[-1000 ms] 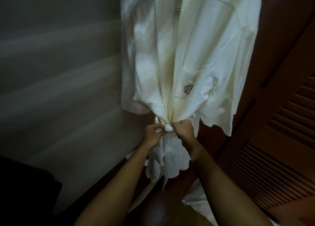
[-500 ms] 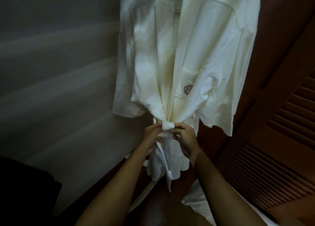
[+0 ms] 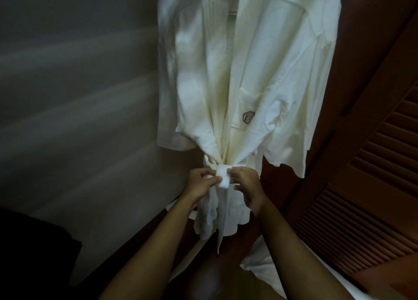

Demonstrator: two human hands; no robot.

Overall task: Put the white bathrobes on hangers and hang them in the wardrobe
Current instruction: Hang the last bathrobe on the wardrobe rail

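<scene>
Pinching the belt knot between both sets of fingers, left hand and right hand, I am cinching the hanging white bathrobe above them so it is staying closed.

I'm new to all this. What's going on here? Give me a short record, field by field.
garment: white bathrobe, hanging, front closed
logo: small emblem on the chest pocket
belt: knot tied at the waist, ends hanging below
left hand: pinches the knot from its left side
right hand: fingertips touch the knot's right edge
backdrop: louvred wooden door at right, grey wall at left
hanger: mostly hidden by the collar
</scene>
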